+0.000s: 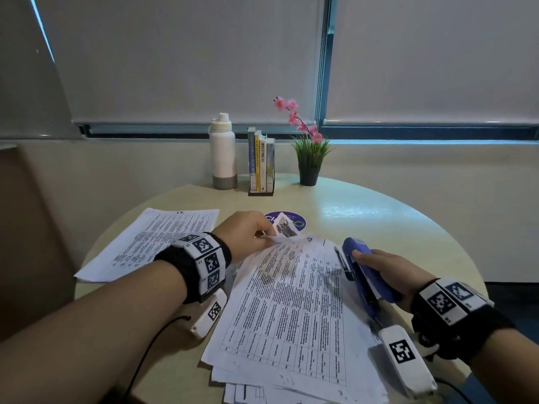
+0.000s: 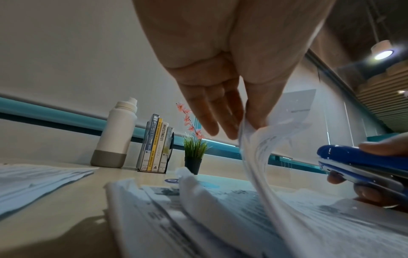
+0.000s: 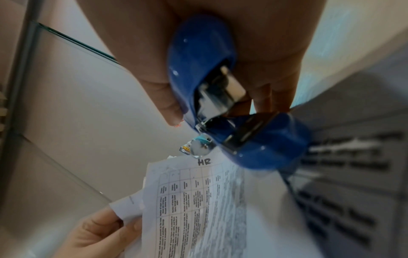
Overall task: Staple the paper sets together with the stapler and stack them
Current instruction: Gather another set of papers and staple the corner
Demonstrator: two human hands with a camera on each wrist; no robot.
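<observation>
The left hand (image 1: 243, 233) pinches the far corner of the top sheets (image 1: 294, 298) and lifts it off the loose pile (image 1: 291, 386) on the round table (image 1: 379, 217). The right hand (image 1: 388, 272) grips the blue stapler (image 1: 360, 272) (mouth slightly open) just beside the pile's right edge. Another paper set (image 1: 157, 240) lies flat to the left.

At the far edge of the round table (image 1: 379, 217) stand a white bottle (image 1: 223, 153) with a grey base, a black rack of upright books (image 1: 261, 164) and a potted plant (image 1: 309, 158) with pink flowers. Nearer lies a purple round sticker (image 1: 300, 221).
</observation>
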